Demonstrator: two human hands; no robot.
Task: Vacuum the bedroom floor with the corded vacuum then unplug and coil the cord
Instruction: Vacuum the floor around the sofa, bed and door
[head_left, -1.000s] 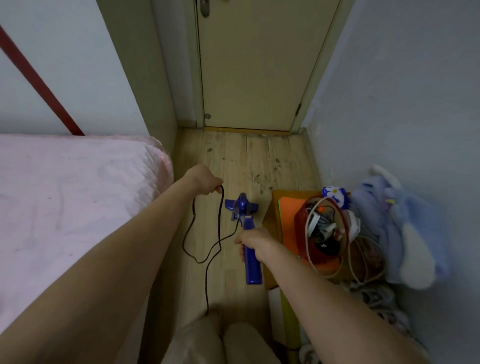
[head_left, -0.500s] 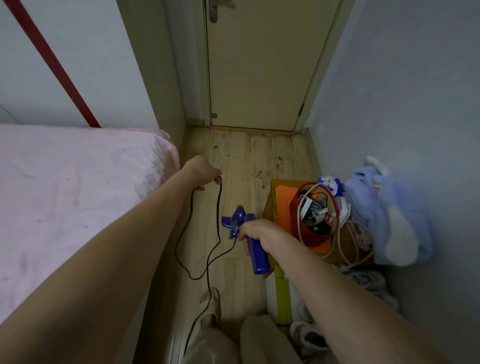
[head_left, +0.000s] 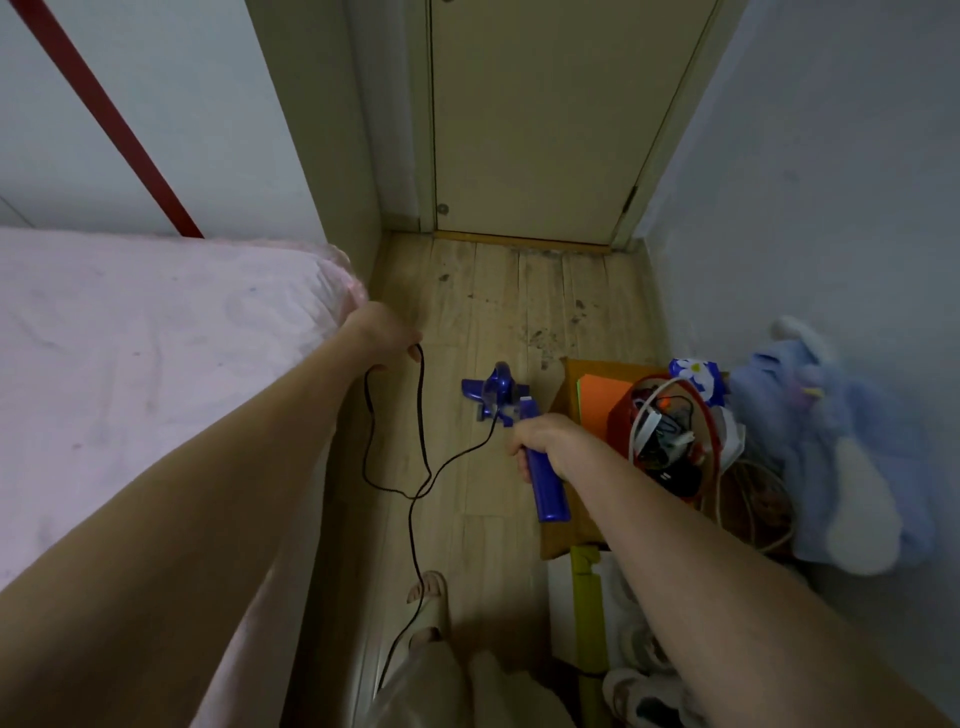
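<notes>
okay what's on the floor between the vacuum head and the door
In the head view, only bare wooden floor with dark specks separates the vacuum head from the door.

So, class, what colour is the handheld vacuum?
Blue, seen in the head view: the handheld vacuum.

A pink bed (head_left: 156, 374) fills the left side; beyond its far corner stands a closed cream door (head_left: 545, 119), and well right of the bed a red basket (head_left: 621, 415) of cables sits beside a blue plush toy (head_left: 841, 441)
</notes>
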